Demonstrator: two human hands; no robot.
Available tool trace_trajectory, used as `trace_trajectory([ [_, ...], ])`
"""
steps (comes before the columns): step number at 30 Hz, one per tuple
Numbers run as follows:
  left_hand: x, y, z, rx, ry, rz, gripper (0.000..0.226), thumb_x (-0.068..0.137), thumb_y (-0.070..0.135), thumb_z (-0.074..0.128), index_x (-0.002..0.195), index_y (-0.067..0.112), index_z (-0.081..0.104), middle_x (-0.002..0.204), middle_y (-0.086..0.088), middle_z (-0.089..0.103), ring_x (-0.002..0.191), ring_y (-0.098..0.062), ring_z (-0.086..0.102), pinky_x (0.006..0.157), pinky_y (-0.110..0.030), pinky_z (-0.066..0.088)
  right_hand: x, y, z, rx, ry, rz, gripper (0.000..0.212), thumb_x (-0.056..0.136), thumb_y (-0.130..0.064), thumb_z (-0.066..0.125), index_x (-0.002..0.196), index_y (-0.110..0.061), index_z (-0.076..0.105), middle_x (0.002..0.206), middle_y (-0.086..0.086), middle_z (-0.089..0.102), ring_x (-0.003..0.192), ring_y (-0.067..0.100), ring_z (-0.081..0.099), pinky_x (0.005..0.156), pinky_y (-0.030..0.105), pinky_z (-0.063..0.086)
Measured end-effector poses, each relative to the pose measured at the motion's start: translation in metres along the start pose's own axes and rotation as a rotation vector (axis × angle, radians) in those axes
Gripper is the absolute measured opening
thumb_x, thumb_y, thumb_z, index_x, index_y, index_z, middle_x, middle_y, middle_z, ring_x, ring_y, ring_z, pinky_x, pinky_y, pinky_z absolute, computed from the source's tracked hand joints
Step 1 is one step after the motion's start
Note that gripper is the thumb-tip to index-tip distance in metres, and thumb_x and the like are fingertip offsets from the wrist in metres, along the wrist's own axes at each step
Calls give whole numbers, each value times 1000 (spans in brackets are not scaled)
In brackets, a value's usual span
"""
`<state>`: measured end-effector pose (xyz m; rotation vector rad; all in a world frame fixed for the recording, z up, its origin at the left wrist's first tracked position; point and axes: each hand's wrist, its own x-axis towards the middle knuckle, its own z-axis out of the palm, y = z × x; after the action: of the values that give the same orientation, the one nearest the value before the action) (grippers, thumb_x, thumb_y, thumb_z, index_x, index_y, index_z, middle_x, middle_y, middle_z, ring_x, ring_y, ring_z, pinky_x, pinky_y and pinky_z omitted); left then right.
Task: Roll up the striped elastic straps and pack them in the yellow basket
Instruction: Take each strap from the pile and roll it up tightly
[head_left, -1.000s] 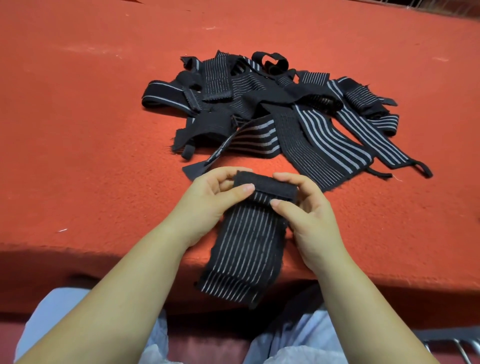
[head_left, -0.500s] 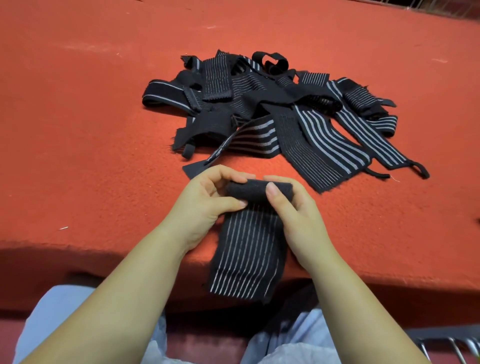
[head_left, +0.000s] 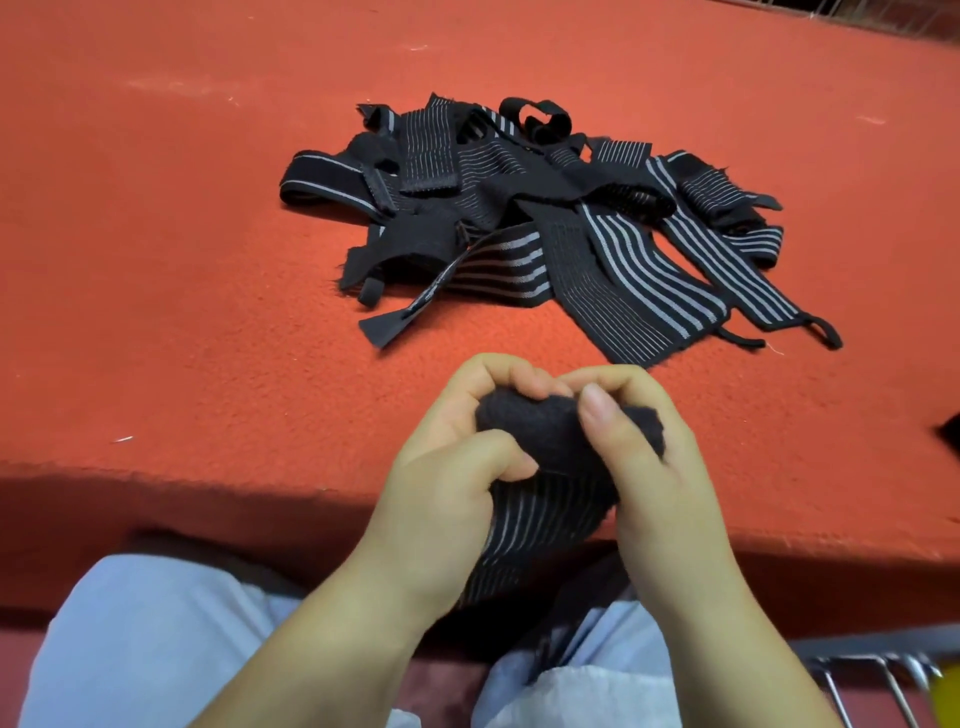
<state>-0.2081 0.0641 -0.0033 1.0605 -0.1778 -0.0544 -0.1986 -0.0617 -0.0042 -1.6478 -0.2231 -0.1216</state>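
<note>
A black strap with thin white stripes is held at the table's near edge, its top end rolled into a thick wad. My left hand grips the roll from the left, thumb across the front. My right hand grips it from the right, thumb pressed on top. The strap's loose tail hangs down over the table edge toward my lap. Farther back lies a pile of several black striped straps, tangled and unrolled. A sliver of yellow shows at the bottom right corner; I cannot tell whether it is the basket.
The table wears a red felt cloth whose front edge runs just under my hands. A metal wire frame sits low at the right. A dark object pokes in at the right edge. My lap is clothed in light blue.
The roll has grown thicker as both hands turned it toward me. The hanging tail is shorter. My hands have closed tighter round the roll.
</note>
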Motion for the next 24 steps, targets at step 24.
trace_trajectory([
  [24, -7, -4, -3, 642, -88, 179, 26, 78, 43, 59, 99, 29, 51, 87, 20, 60, 79, 4, 57, 74, -11, 42, -8, -4, -12, 50, -18, 170, 36, 74, -56, 54, 91, -30, 71, 79, -4, 68, 73, 7, 62, 68, 23, 46],
])
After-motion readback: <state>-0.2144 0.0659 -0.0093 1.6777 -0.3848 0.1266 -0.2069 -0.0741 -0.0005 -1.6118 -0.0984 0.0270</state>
